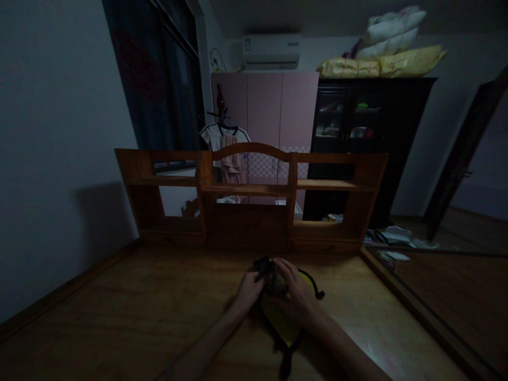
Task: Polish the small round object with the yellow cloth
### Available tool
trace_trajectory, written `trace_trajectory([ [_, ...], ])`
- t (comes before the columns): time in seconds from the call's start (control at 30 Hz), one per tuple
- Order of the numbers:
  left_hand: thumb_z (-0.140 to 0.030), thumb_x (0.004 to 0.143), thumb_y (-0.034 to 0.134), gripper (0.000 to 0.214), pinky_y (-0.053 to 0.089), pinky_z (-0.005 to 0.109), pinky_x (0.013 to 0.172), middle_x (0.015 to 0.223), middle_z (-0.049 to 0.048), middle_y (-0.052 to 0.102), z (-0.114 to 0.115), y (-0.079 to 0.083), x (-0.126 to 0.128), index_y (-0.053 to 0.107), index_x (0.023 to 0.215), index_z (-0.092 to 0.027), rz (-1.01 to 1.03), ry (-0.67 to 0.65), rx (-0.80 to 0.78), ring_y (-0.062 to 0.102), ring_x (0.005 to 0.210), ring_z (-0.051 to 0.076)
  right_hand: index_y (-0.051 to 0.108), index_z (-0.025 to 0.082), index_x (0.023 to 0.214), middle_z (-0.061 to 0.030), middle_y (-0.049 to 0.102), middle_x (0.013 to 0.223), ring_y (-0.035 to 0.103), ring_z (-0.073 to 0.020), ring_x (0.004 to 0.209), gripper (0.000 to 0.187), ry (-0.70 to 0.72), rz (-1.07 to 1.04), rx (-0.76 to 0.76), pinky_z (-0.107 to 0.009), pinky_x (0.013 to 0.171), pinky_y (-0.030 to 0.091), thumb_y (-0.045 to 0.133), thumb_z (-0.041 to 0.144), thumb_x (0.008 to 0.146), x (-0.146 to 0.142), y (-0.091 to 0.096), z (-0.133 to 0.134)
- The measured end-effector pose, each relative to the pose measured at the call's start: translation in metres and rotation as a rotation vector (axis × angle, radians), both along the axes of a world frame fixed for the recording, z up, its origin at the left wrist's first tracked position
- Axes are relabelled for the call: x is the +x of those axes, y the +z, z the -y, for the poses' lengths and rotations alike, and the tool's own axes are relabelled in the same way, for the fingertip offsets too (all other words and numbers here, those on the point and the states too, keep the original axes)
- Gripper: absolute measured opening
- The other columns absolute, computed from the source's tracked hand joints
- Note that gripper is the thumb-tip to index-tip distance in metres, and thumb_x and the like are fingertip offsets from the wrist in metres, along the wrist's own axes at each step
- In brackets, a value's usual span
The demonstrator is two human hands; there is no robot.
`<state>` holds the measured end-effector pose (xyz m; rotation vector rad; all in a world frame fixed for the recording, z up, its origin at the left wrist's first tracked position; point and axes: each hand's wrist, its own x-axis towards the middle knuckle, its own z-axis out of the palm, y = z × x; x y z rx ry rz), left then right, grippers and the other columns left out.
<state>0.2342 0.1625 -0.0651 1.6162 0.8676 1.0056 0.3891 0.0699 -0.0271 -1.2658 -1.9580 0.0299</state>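
- While the head view is pretty dim, you can make out 2 bare hands at work on a wooden tabletop (159, 296), down between 5 and 6 o'clock.
- Left hand (248, 291) is at 6 o'clock, seemingly pinching a black bit (261, 263) with its thumb pressed on it; its other fingers are mostly hidden.
- Right hand (297, 293) sits at 5 o'clock, curved over a dark mottled lump (277, 286); can't tell how tight that grip is.
- Under them, between 5 and 6 o'clock, lies a yellow-and-black piece (284, 324), kinda pouch-like, with 1 black cord (316, 288) poking out toward its 2 o'clock and a dark tail (286, 365) at its 6.
- Wooden shelf unit (254, 189) stands on the table's far side, past the hands toward 12.
- Behind that: pink wardrobe (264, 106) and air conditioner (272, 51) at 12, black cabinet (397, 121) at 2, with yellow packages (413, 61) on top.
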Motion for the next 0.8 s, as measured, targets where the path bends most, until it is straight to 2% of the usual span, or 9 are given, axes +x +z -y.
trace_trajectory([
  [0.17, -0.049, 0.071, 0.062, 0.045, 0.04, 0.023, 0.06, 0.066, 0.0037, 0.063, 0.001, 0.0, 0.0, 0.07, 0.077, -0.005, 0.033, -0.038, 0.015, 0.054, 0.064, 0.016, 0.024, 0.03, 0.141, -0.0077, 0.036, 0.141, 0.04, -0.0264, 0.126, 0.088, -0.007, 0.016, -0.003, -0.043, 0.1, 0.042, 0.069, 0.014, 0.066, 0.003, 0.001, 0.0],
  [0.43, -0.045, 0.069, 0.065, 0.044, 0.044, 0.027, 0.067, 0.073, 0.0062, 0.067, -0.005, -0.007, -0.002, 0.071, 0.084, -0.005, 0.087, -0.024, -0.058, 0.057, 0.07, 0.018, 0.024, 0.029, 0.141, -0.009, 0.037, 0.139, 0.041, -0.0279, 0.126, 0.086, -0.033, 0.035, 0.02, -0.045, 0.1, 0.042, 0.071, 0.019, 0.068, 0.002, -0.003, -0.002],
  [0.67, -0.043, 0.065, 0.069, 0.04, 0.044, 0.027, 0.067, 0.072, 0.0054, 0.067, -0.006, -0.009, -0.002, 0.072, 0.082, -0.006, 0.113, 0.02, -0.066, 0.058, 0.07, 0.019, 0.023, 0.03, 0.141, -0.0098, 0.037, 0.139, 0.042, -0.0292, 0.125, 0.089, -0.03, 0.045, 0.03, -0.046, 0.098, 0.043, 0.072, 0.018, 0.068, 0.001, -0.002, 0.0],
  [0.8, -0.041, 0.065, 0.069, 0.037, 0.044, 0.027, 0.067, 0.071, 0.0049, 0.067, -0.002, -0.004, -0.002, 0.072, 0.08, -0.007, 0.113, 0.045, -0.032, 0.058, 0.07, 0.019, 0.025, 0.031, 0.14, -0.0093, 0.038, 0.138, 0.042, -0.0292, 0.125, 0.089, -0.046, 0.051, 0.026, -0.045, 0.099, 0.044, 0.073, 0.018, 0.067, 0.0, 0.0, 0.002],
])
